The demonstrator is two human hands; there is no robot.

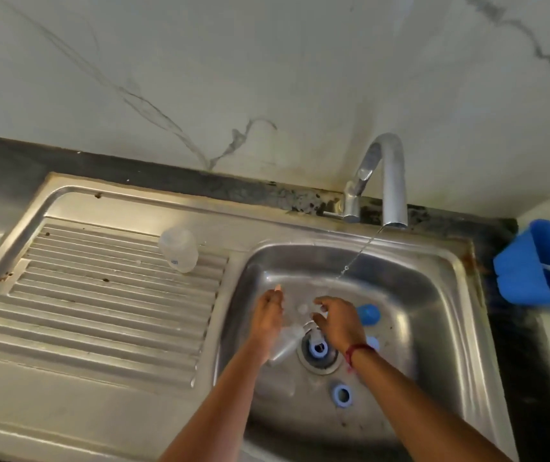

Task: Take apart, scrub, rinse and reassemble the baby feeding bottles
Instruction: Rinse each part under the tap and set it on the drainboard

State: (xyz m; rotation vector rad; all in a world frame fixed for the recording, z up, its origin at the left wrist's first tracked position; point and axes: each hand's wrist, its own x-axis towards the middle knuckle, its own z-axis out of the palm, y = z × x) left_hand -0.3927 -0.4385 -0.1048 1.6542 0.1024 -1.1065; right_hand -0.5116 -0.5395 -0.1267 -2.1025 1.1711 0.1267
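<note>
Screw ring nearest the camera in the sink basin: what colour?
Light blue. The screw ring shows best in the head view, the only one.

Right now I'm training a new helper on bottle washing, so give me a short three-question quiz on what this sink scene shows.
1. True or false: water is running from the tap.
2. Fill in: on the drain of the sink basin lies a blue ____.
3. Where is the standing clear bottle? A in the sink basin; B on the drainboard; C on a shelf.
Key: 1 true; 2 ring; 3 B.
</note>
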